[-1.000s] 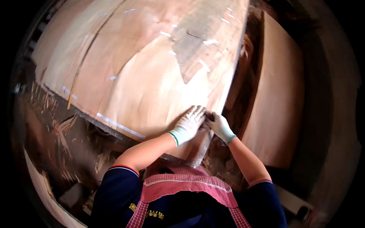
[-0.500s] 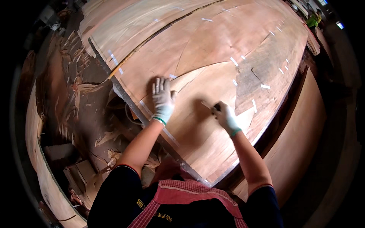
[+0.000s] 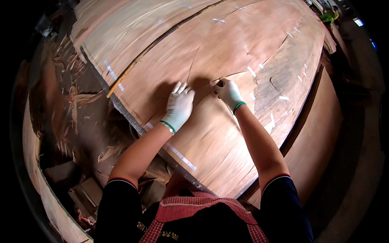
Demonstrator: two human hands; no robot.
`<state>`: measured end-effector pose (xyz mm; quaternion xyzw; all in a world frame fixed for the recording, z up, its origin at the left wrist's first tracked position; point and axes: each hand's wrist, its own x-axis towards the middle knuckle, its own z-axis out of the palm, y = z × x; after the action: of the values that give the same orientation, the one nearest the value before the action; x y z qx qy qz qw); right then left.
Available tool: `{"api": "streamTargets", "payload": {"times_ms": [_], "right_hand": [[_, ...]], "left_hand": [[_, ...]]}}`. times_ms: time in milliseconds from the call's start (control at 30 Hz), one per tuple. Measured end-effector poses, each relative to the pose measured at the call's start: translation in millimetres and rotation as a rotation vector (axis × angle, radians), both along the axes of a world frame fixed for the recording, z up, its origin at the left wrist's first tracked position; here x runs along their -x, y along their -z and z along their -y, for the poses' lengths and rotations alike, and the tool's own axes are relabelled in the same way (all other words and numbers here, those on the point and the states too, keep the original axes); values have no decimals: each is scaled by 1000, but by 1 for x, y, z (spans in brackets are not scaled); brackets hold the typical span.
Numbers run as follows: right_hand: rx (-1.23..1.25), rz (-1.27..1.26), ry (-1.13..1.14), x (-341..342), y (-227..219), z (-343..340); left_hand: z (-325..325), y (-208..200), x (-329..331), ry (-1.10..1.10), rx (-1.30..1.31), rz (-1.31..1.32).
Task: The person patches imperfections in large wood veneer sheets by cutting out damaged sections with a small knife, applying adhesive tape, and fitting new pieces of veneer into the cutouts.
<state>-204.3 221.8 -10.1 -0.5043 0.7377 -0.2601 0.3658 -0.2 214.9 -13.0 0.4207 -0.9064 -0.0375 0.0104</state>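
A large sheet of pale pinkish-brown wood veneer point(image 3: 206, 141) lies on the stack in front of me, with short strips of white tape stuck along its splits. My left hand point(image 3: 179, 106), in a white glove with a green cuff, rests on it, fingers stretched out and lying on the surface. To its right, my gloved right hand point(image 3: 229, 94) is closed around a small dark-handled knife point(image 3: 215, 82), whose thin tip points left at the curved edge of a veneer piece. The fingers hide most of the handle.
A long thin wooden strip point(image 3: 139, 56) crosses the sheet at the upper left. Torn veneer scraps point(image 3: 67, 97) litter the floor on the left. Another veneer stack point(image 3: 314, 137) stands to the right. At the far upper right is a person in green point(image 3: 329, 16).
My right hand has moved away from me and leftward with the knife, up to the veneer's curved edge. My left hand has slid slightly nearer and to the right, its fingers closer together.
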Motion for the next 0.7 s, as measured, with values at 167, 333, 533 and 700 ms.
{"api": "streamTargets", "payload": {"times_ms": [167,333,533,700], "right_hand": [[134,-261,32,25,37,3],[16,-237,-79,69,-14,3],[-91,257,-208,-45,-7,-78],[-175,49,-260,-194,31,-48]], "left_hand": [[22,28,61,218,115,-262],[24,15,66,109,66,-208],[-71,8,-67,-382,1,-535],[-79,13,-167,-416,26,-451]]}}
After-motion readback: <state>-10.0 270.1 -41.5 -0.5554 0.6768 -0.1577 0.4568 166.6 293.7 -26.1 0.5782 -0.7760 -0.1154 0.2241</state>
